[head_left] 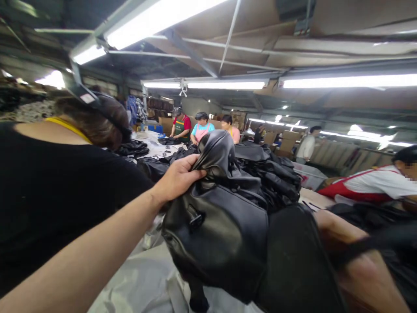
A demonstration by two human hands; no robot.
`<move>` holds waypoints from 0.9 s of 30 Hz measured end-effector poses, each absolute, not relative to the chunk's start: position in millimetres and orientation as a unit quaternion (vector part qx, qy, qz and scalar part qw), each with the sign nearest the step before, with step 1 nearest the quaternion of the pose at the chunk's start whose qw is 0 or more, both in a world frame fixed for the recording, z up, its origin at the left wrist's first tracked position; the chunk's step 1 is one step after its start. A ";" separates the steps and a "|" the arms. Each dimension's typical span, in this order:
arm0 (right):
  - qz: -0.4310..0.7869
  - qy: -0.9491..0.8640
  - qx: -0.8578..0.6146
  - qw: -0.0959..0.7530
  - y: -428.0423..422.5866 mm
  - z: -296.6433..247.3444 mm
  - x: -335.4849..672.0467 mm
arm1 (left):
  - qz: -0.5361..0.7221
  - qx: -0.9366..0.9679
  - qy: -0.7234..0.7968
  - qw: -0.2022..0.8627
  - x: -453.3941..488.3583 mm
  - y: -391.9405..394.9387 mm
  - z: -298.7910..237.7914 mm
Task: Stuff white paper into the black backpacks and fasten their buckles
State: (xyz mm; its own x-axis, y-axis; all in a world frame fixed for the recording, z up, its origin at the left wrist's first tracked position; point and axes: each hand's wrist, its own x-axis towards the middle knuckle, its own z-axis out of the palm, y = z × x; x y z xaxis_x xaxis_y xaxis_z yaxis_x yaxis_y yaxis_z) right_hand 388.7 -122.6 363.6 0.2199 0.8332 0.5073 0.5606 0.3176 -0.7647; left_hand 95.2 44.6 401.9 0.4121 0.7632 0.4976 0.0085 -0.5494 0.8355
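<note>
A shiny black leather-look bag [224, 226], perhaps a backpack, is raised in front of me. My left hand [182, 174] pinches its creased upper part between thumb and fingers. A small dark buckle-like fitting shows on its near side. The flat, matte black panel [296, 256] of the bag faces me on the right. Behind that panel's edge is my right hand [332, 228], blurred, its fingers hidden by the bag. A dark strap [374, 243] crosses my right forearm.
More black bags [273, 169] are heaped on the table behind. Close on my left bends a person in black [65, 187]. Another person in a red apron [358, 187] leans in at the right. Several workers stand at the far table. Pale sheeting [140, 282] lies below the bag.
</note>
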 end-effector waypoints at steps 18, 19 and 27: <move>0.224 -0.500 -0.548 0.632 -16.6 270.8 333.7 | 0.133 0.961 0.234 0.058 65.2 45.7 484.9; 0.232 -0.469 -0.549 0.652 -18.7 270.1 331.4 | 0.138 0.958 0.250 0.024 66.5 56.8 485.9; 0.282 -0.344 -0.706 0.552 -2.9 190.3 386.1 | 0.218 0.916 0.320 -0.107 135.7 134.9 405.3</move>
